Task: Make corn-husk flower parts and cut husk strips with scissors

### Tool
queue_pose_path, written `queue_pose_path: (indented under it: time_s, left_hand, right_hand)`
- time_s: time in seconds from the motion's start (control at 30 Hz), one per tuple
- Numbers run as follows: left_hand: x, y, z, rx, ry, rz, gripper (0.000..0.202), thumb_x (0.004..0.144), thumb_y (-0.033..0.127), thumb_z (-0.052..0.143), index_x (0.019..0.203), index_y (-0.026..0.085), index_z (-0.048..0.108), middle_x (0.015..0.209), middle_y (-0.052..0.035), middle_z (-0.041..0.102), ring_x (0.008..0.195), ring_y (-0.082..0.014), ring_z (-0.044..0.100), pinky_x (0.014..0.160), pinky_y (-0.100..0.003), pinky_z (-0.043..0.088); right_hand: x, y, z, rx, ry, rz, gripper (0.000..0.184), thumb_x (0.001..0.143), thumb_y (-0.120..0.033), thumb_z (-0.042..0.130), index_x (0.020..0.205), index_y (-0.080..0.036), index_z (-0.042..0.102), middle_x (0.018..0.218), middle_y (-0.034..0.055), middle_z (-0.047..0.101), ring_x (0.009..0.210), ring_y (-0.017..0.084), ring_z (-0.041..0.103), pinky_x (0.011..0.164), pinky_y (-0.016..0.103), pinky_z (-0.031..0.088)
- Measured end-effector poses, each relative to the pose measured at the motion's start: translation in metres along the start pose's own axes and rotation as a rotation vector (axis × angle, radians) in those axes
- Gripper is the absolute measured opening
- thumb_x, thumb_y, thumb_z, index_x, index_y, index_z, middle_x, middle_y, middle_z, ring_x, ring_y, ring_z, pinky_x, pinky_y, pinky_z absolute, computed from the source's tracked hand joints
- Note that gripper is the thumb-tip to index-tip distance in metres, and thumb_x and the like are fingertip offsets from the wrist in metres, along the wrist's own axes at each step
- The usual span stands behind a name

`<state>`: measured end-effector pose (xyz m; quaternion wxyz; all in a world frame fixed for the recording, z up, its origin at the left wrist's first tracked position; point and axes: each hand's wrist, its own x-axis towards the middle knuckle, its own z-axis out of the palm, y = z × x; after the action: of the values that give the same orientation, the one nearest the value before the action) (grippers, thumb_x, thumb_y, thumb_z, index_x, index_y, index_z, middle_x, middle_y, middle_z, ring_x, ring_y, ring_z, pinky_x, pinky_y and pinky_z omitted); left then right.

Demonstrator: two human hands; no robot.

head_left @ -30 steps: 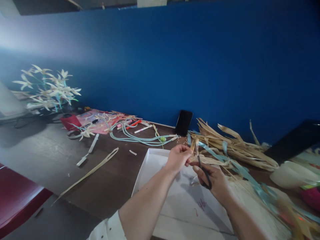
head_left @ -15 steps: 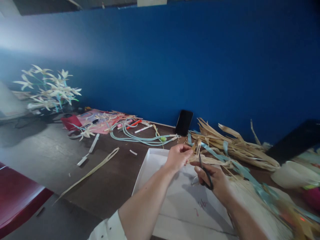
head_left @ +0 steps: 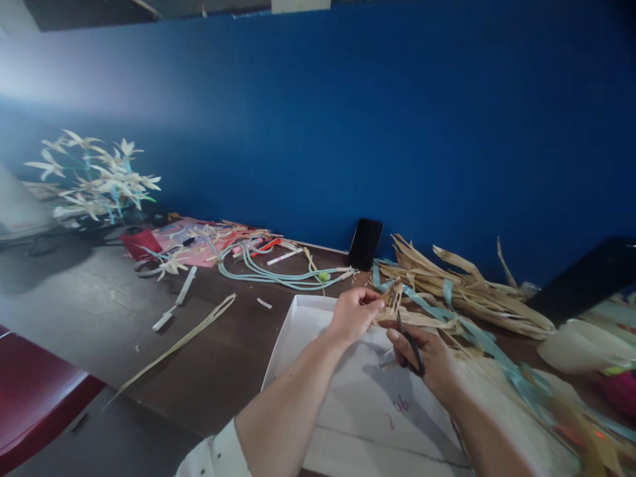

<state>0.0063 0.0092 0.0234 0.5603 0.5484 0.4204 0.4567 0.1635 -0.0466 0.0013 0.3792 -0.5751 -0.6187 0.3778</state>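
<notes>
Dried husk piece (head_left: pixel 392 298), pale brown and frayed into thin strips, pinched between thumb and fingers of the left hand (head_left: pixel 356 311), above the far part of a shallow white tray (head_left: pixel 342 411). Closed in the right hand (head_left: pixel 424 354): black-handled scissors (head_left: pixel 415 352), thumb and fingers around the handles, blades pointing up and away among the frayed strips. Too small to tell, the gap between the blades. Close together, the two hands, both over the tray, with reddish handwriting on its bottom below the right wrist.

Just beyond, to the right, a thick bundle of dried husks (head_left: pixel 467 298) lying along the foot of the blue wall (head_left: pixel 318 126), with light blue ribbon (head_left: pixel 489 348) trailing past it toward the near right. Leaning against the wall behind the hands, a black phone (head_left: pixel 366 244). Left of the phone, pale blue cords (head_left: pixel 273 281) in loose loops on the dark surface (head_left: pixel 243 344), near a white pen (head_left: pixel 284 257). Farther left, a pink sheet (head_left: pixel 166 233) under scattered strips, a red roll (head_left: pixel 140 243), and a cluster of white flowers (head_left: pixel 106 175). Nearer, well apart from the tray, a long looped pale strip (head_left: pixel 186 338).
</notes>
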Motion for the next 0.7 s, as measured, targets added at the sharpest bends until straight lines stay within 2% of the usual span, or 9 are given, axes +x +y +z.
queue_pose_path:
  time_s: [0.13, 0.33, 0.7]
  left_hand:
    - [-0.0005, -0.0006, -0.0005, 0.001, -0.020, 0.020, 0.016, 0.073, 0.029, 0.062, 0.077, 0.014, 0.063, 0.051, 0.0046, 0.049, 0.042, -0.0048, 0.041, 0.044, -0.018, 0.035]
    - [0.0005, 0.0004, -0.0004, -0.054, -0.036, -0.038, 0.019, 0.072, 0.032, 0.064, 0.078, 0.014, 0.063, 0.050, 0.0047, 0.048, 0.040, -0.0050, 0.040, 0.041, -0.018, 0.033]
    - [0.0042, -0.0032, 0.0015, -0.193, -0.013, -0.061, 0.016, 0.071, 0.029, 0.064, 0.076, 0.013, 0.060, 0.056, 0.0028, 0.053, 0.040, -0.0041, 0.041, 0.037, -0.017, 0.031]
  right_hand:
    - [-0.0007, -0.0068, -0.0001, -0.005, 0.022, -0.019, 0.048, 0.078, -0.052, 0.059, 0.106, -0.014, 0.069, 0.052, -0.0021, 0.051, 0.049, 0.012, 0.045, 0.047, 0.024, 0.034]
    - [-0.0005, -0.0074, -0.0008, -0.015, 0.031, -0.028, 0.048, 0.078, -0.052, 0.058, 0.105, -0.013, 0.068, 0.049, -0.0034, 0.047, 0.047, 0.011, 0.043, 0.047, 0.025, 0.034]
    - [-0.0031, -0.0109, 0.0003, -0.010, 0.036, -0.055, 0.046, 0.081, -0.052, 0.056, 0.102, -0.013, 0.068, 0.049, -0.0043, 0.043, 0.046, 0.010, 0.039, 0.045, 0.024, 0.031]
